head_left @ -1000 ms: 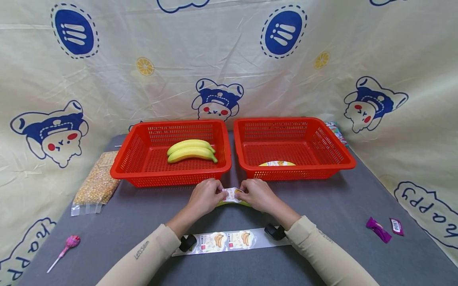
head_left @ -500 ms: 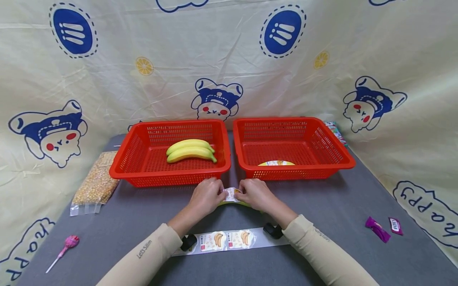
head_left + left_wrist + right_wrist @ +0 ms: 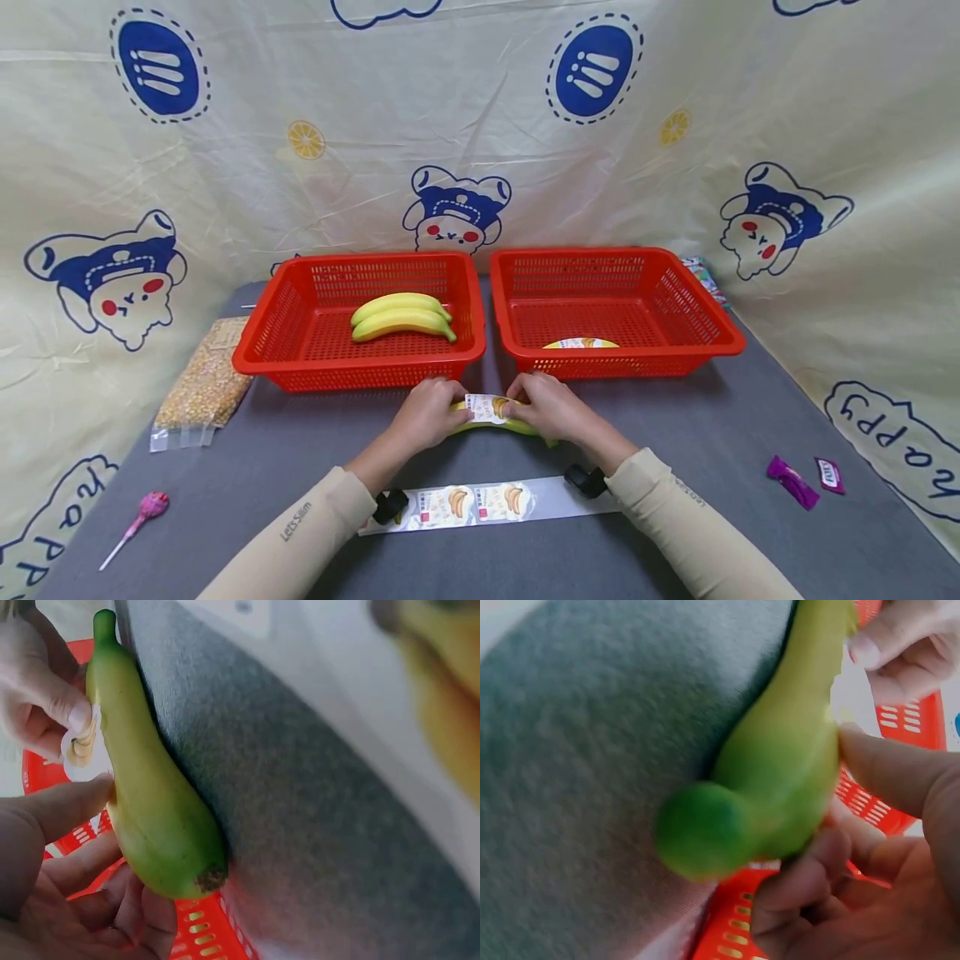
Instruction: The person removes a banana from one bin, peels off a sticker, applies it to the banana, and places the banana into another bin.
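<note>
A yellow banana with green ends (image 3: 517, 427) lies on the grey table between both hands, with a white printed sticker (image 3: 483, 407) across its upper face. My left hand (image 3: 429, 414) holds its left part, thumb at the sticker's edge and fingers behind the fruit. At the stem side my right hand (image 3: 551, 408) grips it likewise, thumb by the sticker's other edge. The left wrist view shows the banana (image 3: 154, 780) lengthwise, its blunt dark tip near the left fingers. In the right wrist view the green stem end (image 3: 705, 829) points toward the camera.
Under the wrists lies a backing strip (image 3: 558, 500) with banana stickers. Behind stand a red basket (image 3: 360, 367) with two bananas and another red basket (image 3: 622, 362) with a stickered banana. Around them are a corn bag (image 3: 198, 383), a lollipop (image 3: 142, 517) and purple wrapped sweets (image 3: 792, 482).
Both hands have drawn slightly apart along the banana, the right one outward. More of the sticker and of the banana's right end now shows. The baskets have not moved.
</note>
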A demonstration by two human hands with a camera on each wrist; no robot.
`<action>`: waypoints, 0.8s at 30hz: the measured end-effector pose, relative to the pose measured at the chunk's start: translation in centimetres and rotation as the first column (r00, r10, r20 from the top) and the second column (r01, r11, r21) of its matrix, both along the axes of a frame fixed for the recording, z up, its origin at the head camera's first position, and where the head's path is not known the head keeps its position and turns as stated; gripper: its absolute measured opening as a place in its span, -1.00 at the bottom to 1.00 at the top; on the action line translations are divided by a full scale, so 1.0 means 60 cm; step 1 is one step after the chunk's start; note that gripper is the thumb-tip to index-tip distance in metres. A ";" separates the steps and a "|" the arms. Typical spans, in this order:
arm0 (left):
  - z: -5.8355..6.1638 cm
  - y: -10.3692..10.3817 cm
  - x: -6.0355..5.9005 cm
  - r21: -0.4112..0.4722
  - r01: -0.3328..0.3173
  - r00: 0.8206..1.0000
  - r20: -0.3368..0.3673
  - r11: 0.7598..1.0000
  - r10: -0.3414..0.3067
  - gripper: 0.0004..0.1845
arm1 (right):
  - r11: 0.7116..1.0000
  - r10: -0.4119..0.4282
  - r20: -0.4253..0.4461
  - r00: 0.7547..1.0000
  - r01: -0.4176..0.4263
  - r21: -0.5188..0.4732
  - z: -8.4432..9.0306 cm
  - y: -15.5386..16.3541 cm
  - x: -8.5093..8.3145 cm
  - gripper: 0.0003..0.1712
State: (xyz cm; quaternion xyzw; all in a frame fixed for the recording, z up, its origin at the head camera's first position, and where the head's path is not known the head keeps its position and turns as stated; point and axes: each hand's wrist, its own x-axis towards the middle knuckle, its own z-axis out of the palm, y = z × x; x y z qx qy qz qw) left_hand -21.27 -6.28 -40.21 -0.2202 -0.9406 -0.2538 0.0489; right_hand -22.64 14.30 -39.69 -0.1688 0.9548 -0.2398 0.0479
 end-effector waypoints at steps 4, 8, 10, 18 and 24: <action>0.003 -0.005 0.002 0.024 0.009 0.999 0.052 1.000 -0.010 -0.74 | 1.000 0.027 0.043 0.999 -0.027 -0.006 0.005 0.000 -0.001 -0.76; 0.003 -0.006 0.005 0.021 0.021 0.999 0.038 1.000 -0.022 -0.75 | 0.999 -0.002 0.051 0.999 0.000 0.035 0.005 -0.013 0.000 -0.65; 0.003 -0.005 0.007 0.021 0.025 0.999 0.034 0.999 -0.026 -0.75 | 0.996 -0.022 0.045 0.999 0.019 0.085 0.004 -0.023 0.001 -0.56; 0.005 -0.005 0.008 0.009 0.024 0.999 0.035 1.000 -0.025 -0.76 | 0.972 0.017 -0.044 0.999 -0.006 0.233 -0.002 -0.033 0.001 -0.50; 0.005 0.003 0.007 -0.070 0.000 1.000 0.015 0.998 0.001 -0.72 | 0.959 0.113 -0.079 0.991 -0.088 0.268 -0.009 -0.022 0.003 -0.51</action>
